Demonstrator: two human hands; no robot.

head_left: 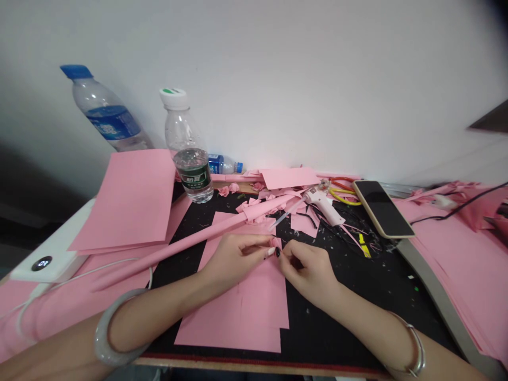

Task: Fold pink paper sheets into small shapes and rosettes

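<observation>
My left hand [242, 255] and my right hand [307, 269] meet at the middle of the table, thumbs and fingers pinched close together. Between their fingertips is a small piece of pink paper [277, 242], partly hidden by the fingers. Beneath both hands lie flat pink paper sheets [242, 317] on the black table mat. A long rolled pink paper tube [178, 250] runs diagonally just beyond my left hand. Past the hands, a white glue gun [324, 205] rests on its side among paper scraps, its glue stick pointing left.
A water bottle [189, 159] stands behind the tube; a blue-capped bottle [107, 114] leans against the wall. A phone [383, 209] lies at the right near stacked pink paper [468, 270]. On the left are more pink sheets [127, 201] and a white power bank [51, 262] with a cable.
</observation>
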